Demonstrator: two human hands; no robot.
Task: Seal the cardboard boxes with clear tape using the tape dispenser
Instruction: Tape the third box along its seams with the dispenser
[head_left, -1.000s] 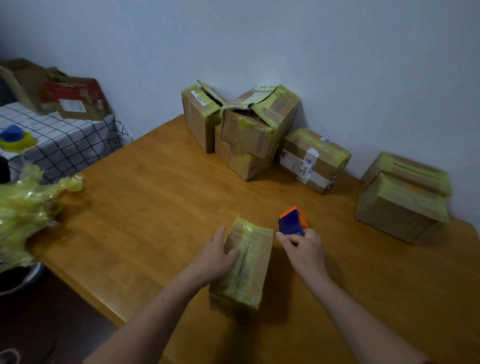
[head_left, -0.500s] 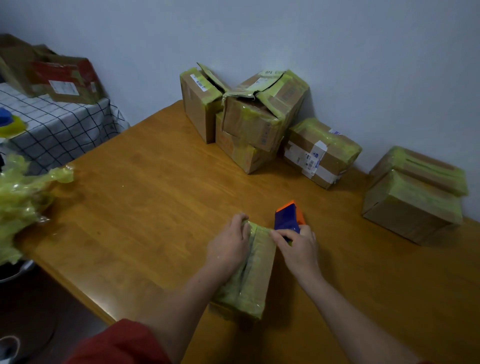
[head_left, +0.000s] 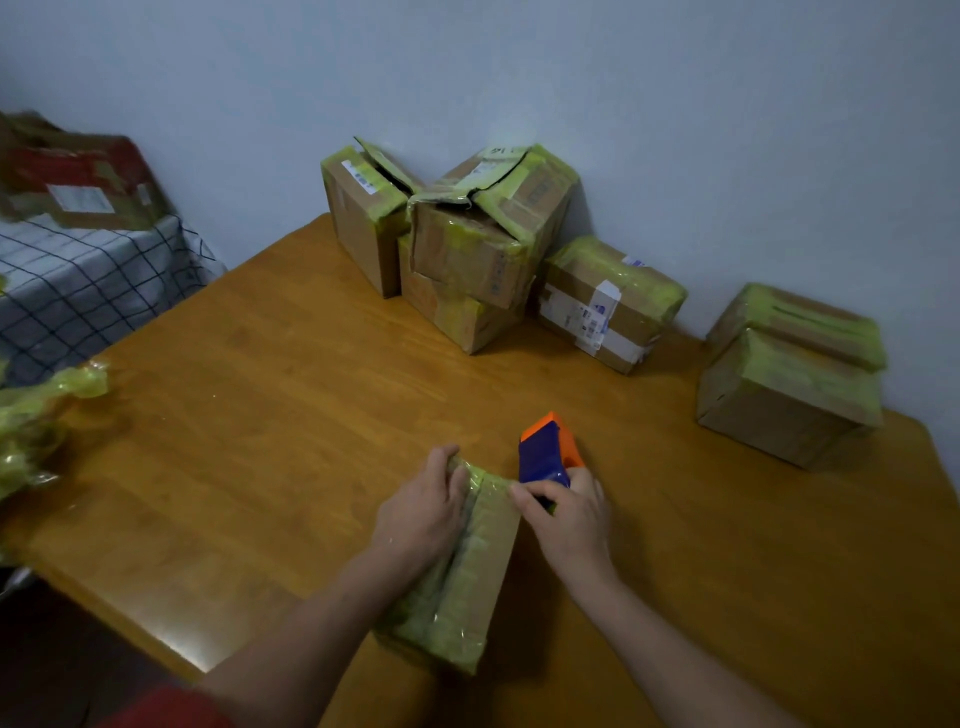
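Small taped box (head_left: 467, 587) lies at 6 o'clock on the wooden table (head_left: 260, 415), long axis running 12 to 6. Left hand (head_left: 421, 512) grips its far left edge, fingers curled over. Right hand (head_left: 571, 519) wraps the blue-orange tape dispenser (head_left: 545, 452), just beside the box's far corner at 1 o'clock. Box cluster (head_left: 467, 249) at 12 o'clock against the wall; 2 stacked boxes (head_left: 789, 374) at 2 o'clock.
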